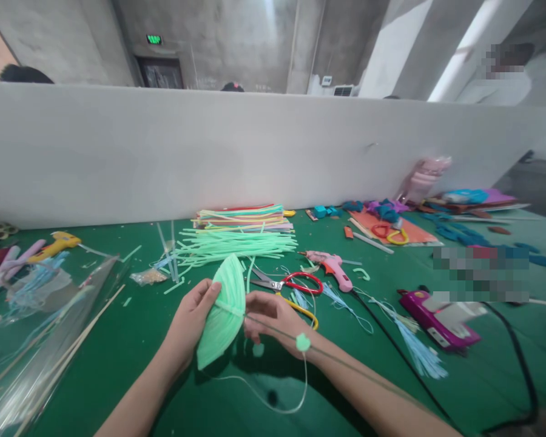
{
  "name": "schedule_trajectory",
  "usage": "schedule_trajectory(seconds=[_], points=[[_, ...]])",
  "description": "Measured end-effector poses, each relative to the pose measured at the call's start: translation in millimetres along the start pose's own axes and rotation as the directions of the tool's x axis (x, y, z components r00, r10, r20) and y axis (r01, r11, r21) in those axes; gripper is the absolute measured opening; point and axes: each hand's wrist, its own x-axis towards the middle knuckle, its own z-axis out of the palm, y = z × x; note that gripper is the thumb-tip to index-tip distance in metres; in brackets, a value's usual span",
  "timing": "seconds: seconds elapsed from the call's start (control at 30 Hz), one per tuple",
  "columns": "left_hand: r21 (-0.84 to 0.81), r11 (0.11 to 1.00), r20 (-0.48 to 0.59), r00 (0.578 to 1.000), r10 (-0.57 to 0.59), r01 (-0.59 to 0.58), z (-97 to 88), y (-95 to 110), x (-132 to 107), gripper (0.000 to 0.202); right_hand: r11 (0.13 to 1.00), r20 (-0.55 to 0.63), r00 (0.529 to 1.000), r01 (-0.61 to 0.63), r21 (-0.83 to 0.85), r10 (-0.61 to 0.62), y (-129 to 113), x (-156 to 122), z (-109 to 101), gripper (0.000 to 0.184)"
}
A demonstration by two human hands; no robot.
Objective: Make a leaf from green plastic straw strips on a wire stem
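Head view: mint-green pipe-cleaner fan [227,288] held above green table [131,346] — left hand [195,309] pinches its left edge, right hand [273,312] half-curled at right edge, grip unclear. Probably light, soft, bendable — best pinched across flat faces.

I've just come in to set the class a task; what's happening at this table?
A person holds a pale green, fan-shaped piece in the left hand, above the green table. The right hand is at the piece's right edge, fingers curled; whether they grip anything is unclear. A small green flower-like shape shows by the right wrist. Beyond the hands lie scissors, a pink glue gun and a pile of green strips.
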Motion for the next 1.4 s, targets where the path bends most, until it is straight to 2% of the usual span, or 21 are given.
schedule_trajectory(seconds=[0.1,0.17,0.27,0.33,0.53,0.63,0.93,1.13,1.23,1.4], points=[[0.039,0.999,-0.039,0.999,0.014,-0.013,5.9,-4,-1,0.036,0.998,-0.032,0.999,0.004,-0.056,-0.006,3,-1,5,0.039],[0.054,0.998,0.004,1.000,-0.026,0.026,7.8,-4,-3,0.034,0.995,-0.143,0.989,0.023,-0.093,-0.036,6,0,6,0.037],[0.054,0.995,0.093,0.992,-0.089,0.084,7.9,-1,-7,0.034,0.991,-0.308,0.948,0.049,-0.121,-0.085,10,2,5,0.037],[0.059,0.994,0.124,0.988,-0.096,0.089,7.5,1,-8,0.035,0.992,-0.346,0.935,0.038,-0.121,-0.078,12,3,5,0.039],[0.157,0.987,0.190,0.980,-0.065,0.035,8.8,1,-9,0.037,0.999,-0.380,0.925,-0.001,0.046,0.018,17,-1,8,0.042],[0.179,0.984,0.206,0.977,-0.063,0.026,7.5,2,-9,0.036,0.998,-0.367,0.929,-0.013,0.062,0.035,18,-1,8,0.039],[0.183,0.983,0.220,0.973,-0.069,0.029,2.2,6,-8,0.035,1.000,-0.352,0.936,0.023,-0.006,-0.023,15,-1,9,0.033],[0.154,0.988,0.191,0.980,-0.062,0.033,-2.4,6,-8,0.032,0.989,-0.323,0.945,0.007,-0.149,-0.055,14,-1,4,0.034],[0.123,0.988,0.251,0.961,-0.117,0.088,-1.3,7,-9,0.027,0.985,-0.333,0.940,0.013,-0.174,-0.072,15,-1,2,0.037],[0.053,0.987,0.305,0.938,-0.162,0.153,2.1,9,-9,0.036,0.983,-0.324,0.944,0.008,-0.185,-0.069,17,-1,3,0.037]])
